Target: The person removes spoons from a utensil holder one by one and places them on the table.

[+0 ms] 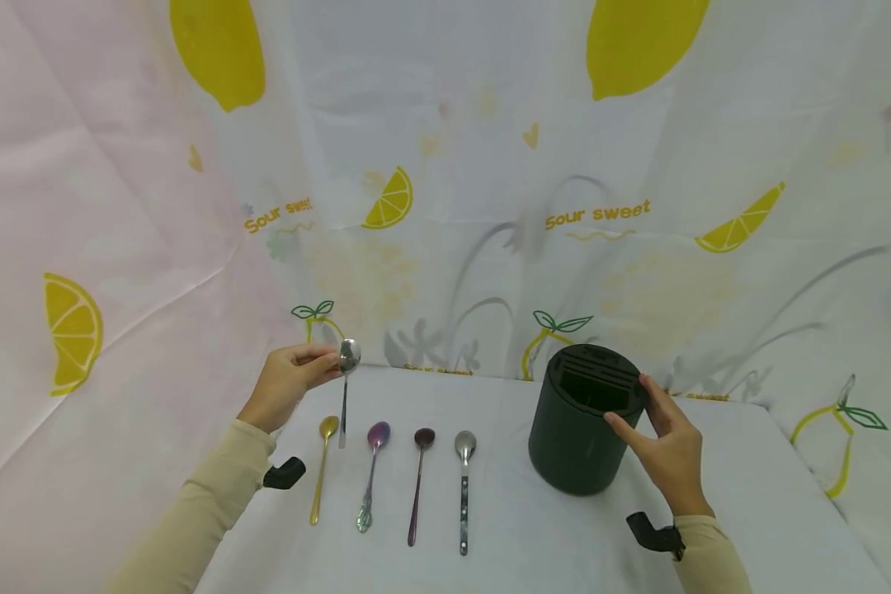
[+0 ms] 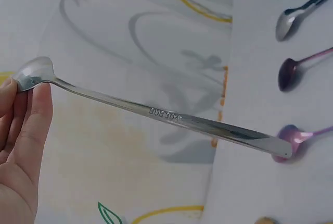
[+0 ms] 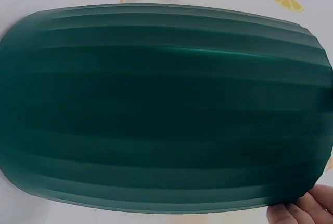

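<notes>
My left hand (image 1: 288,381) pinches a silver spoon (image 1: 344,404) by its bowl, the handle hanging down above the table. In the left wrist view the plain spoon handle (image 2: 156,112) shows stamped lettering. My right hand (image 1: 670,454) grips the top rim of a dark green, ribbed utensil holder (image 1: 575,445), thumb at the front and fingers at the right side. The holder stands upright with a slotted top and a larger rectangular opening. Nearest to my left hand on the table lies a gold spoon (image 1: 324,470).
To the right of the gold spoon lie a purple iridescent spoon (image 1: 374,474), a dark wine-coloured spoon (image 1: 418,487) and a silver spoon with a dark patterned handle (image 1: 464,495), in a row. A lemon-print cloth (image 1: 460,165) hangs behind the white table (image 1: 505,528).
</notes>
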Tool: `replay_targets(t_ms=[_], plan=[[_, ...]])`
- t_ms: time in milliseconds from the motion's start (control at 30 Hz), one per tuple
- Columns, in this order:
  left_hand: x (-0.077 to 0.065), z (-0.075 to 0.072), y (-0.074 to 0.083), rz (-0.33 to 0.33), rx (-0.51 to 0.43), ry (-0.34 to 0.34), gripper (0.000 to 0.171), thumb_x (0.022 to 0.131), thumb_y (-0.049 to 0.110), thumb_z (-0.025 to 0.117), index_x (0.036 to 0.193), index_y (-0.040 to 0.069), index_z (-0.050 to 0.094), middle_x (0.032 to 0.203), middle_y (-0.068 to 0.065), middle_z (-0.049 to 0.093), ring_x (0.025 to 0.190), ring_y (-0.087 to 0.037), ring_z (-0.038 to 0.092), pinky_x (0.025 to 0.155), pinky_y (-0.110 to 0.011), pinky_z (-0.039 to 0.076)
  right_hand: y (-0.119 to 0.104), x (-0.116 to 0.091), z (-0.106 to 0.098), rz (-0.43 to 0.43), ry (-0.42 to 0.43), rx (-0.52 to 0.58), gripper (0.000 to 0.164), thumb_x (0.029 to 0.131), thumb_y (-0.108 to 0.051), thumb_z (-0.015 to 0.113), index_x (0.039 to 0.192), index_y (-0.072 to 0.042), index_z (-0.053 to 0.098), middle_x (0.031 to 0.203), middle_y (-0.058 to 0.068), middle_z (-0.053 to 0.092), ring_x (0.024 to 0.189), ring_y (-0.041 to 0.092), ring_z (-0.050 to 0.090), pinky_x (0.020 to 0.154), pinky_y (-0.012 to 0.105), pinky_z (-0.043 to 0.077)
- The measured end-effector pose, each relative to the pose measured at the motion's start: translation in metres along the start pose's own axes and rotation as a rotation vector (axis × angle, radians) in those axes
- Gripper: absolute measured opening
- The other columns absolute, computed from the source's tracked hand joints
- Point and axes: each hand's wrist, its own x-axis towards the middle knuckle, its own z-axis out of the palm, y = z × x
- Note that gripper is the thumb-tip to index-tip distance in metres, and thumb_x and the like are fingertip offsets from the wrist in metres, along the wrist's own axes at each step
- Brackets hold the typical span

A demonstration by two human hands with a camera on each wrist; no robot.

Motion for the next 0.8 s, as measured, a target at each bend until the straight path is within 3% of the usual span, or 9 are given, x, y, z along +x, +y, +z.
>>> replay_targets(t_ms=[233,433,700,800], plan=[[0.001,-0.039,-0.019,-0.120,-0.017,-0.004,0.044,0.095,0.007,0.064,0.123,-0.022,0.048,0.112,-0.014,0.062,0.101,-0.018,0.067,0.093,-0.033,0.052,0.001,0.000,-0.001,-0.021,0.008,0.012,0.074,0.074,0.007,0.081,0.140,0.004,0.048,0.140,0.022,0.050,0.130,0.030,0.047,0.102,0.018,0.040],[0.000,-0.067,-0.038,-0.214,-0.085,0.045,0.042,0.095,0.003,0.062,0.125,-0.022,0.047,0.106,-0.011,0.066,0.098,-0.018,0.068,0.093,-0.032,0.052,0.002,0.000,-0.001,-0.025,0.006,0.034,0.075,0.073,0.008,0.081,0.140,0.003,0.047,0.140,0.024,0.049,0.131,0.027,0.047,0.102,0.018,0.040],[-0.004,-0.092,-0.061,-0.309,-0.093,0.070,0.043,0.095,0.001,0.061,0.129,-0.022,0.045,0.103,-0.009,0.068,0.097,-0.019,0.068,0.094,-0.034,0.051,0.003,0.001,0.000,-0.045,0.015,0.032,0.077,0.071,0.010,0.082,0.139,0.005,0.047,0.139,0.023,0.050,0.130,0.030,0.047,0.102,0.021,0.041],[-0.004,-0.099,-0.068,-0.353,-0.114,0.090,0.033,0.094,0.000,0.062,0.123,-0.015,0.055,0.101,-0.009,0.069,0.096,-0.018,0.068,0.094,-0.034,0.052,0.003,0.001,0.000,-0.041,0.017,0.028,0.077,0.071,0.010,0.082,0.139,0.005,0.048,0.139,0.022,0.050,0.130,0.031,0.047,0.102,0.020,0.041]])
